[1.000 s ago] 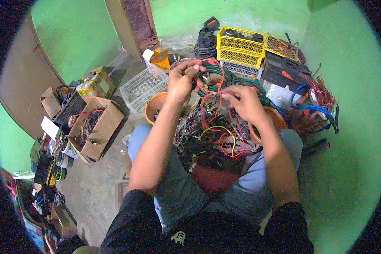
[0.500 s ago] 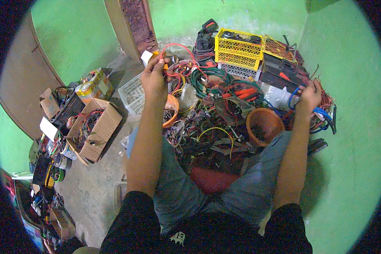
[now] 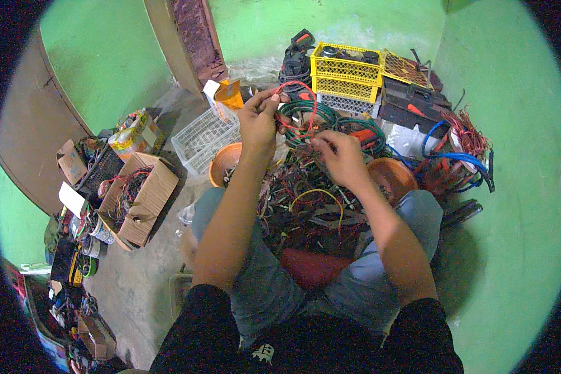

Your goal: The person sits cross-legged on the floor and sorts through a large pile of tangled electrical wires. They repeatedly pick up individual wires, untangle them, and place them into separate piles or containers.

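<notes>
A thin red wire (image 3: 295, 83) arcs above my hands in a loose loop. My left hand (image 3: 259, 124) is closed around part of it, thumb and fingers pressed together. At the lower side of the loop, the fingertips of my right hand (image 3: 341, 157) pinch the wire. Both hands hang over a heap of tangled wires and scraps (image 3: 293, 193) between my knees. A coil of green cable (image 3: 330, 112) lies just behind the loop, and a yellow wire (image 3: 321, 190) curves over the heap below.
Orange bowls stand on the left (image 3: 220, 167) and right (image 3: 389, 174) of the heap. Beyond are a white basket (image 3: 190, 153), yellow crates (image 3: 346, 81) and a black toolbox (image 3: 411, 103). Blue cable (image 3: 464, 156) and copper-red wires (image 3: 467, 131) lie far right; a cardboard box (image 3: 148, 206) stands left.
My right hand has left the blue cable at the right and come in to the red wire. My left hand has moved right with the wire, away from the orange packet.
</notes>
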A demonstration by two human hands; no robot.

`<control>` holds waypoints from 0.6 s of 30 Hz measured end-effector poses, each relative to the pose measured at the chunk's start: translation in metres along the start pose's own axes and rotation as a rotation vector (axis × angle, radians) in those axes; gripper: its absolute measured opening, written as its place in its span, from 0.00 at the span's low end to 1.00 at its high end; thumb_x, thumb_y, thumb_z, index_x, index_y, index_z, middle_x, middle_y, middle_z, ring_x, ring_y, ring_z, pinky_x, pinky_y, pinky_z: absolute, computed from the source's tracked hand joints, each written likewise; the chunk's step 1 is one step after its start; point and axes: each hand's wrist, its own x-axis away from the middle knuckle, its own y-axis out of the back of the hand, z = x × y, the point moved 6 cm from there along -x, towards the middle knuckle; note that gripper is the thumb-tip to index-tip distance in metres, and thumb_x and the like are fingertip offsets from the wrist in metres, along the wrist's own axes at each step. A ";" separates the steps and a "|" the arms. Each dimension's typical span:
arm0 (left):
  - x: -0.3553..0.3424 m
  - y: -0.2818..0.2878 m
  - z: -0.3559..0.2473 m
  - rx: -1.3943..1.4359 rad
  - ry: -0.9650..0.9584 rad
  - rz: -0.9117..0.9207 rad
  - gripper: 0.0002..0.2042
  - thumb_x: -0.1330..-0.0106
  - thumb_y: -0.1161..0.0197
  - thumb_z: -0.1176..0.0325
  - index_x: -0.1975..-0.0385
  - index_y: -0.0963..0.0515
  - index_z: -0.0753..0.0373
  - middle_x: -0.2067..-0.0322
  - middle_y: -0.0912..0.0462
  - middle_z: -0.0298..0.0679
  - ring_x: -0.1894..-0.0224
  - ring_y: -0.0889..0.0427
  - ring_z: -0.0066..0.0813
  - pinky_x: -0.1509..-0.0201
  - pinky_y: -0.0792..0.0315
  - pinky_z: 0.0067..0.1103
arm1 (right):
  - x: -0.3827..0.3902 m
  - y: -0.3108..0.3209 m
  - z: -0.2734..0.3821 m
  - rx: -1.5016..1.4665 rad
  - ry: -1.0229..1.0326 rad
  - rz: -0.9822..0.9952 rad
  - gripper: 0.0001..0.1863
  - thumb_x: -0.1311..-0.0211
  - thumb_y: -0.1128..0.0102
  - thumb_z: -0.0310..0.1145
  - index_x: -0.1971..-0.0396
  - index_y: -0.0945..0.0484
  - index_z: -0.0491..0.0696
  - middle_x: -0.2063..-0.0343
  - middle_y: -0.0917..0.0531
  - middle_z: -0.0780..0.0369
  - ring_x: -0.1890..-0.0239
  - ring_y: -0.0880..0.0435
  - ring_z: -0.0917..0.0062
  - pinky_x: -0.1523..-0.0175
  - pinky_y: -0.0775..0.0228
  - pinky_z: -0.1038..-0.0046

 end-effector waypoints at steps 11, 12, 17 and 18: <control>-0.009 0.042 -0.032 0.077 -0.101 -0.243 0.08 0.33 0.44 0.73 0.58 0.25 0.70 0.68 0.17 0.41 0.84 0.26 0.19 0.87 0.35 0.15 | 0.027 0.237 -0.177 -0.445 -0.094 -1.072 0.11 0.41 0.46 0.25 0.59 0.20 0.40 0.71 0.16 0.62 0.73 0.21 0.78 0.68 0.30 0.77; -0.007 0.040 -0.034 0.047 -0.099 -0.258 0.08 0.33 0.44 0.73 0.58 0.25 0.70 0.69 0.17 0.41 0.84 0.26 0.19 0.87 0.35 0.15 | 0.026 0.236 -0.179 -0.447 -0.110 -1.050 0.12 0.41 0.45 0.26 0.58 0.20 0.41 0.70 0.16 0.61 0.71 0.20 0.76 0.66 0.28 0.77; -0.009 0.036 -0.017 0.045 -0.126 -0.153 0.08 0.33 0.45 0.74 0.58 0.25 0.70 0.69 0.17 0.41 0.85 0.26 0.19 0.87 0.36 0.15 | 0.003 0.167 -0.082 0.296 0.000 -0.895 0.16 0.44 0.43 0.25 0.55 0.23 0.39 0.55 0.20 0.49 0.51 0.22 0.59 0.46 0.30 0.66; -0.011 0.031 -0.012 0.048 -0.139 -0.108 0.08 0.33 0.45 0.74 0.58 0.25 0.69 0.69 0.17 0.41 0.85 0.26 0.19 0.87 0.36 0.15 | -0.001 0.142 -0.054 0.267 0.031 -0.806 0.19 0.45 0.41 0.27 0.52 0.24 0.38 0.53 0.21 0.49 0.49 0.24 0.58 0.45 0.31 0.66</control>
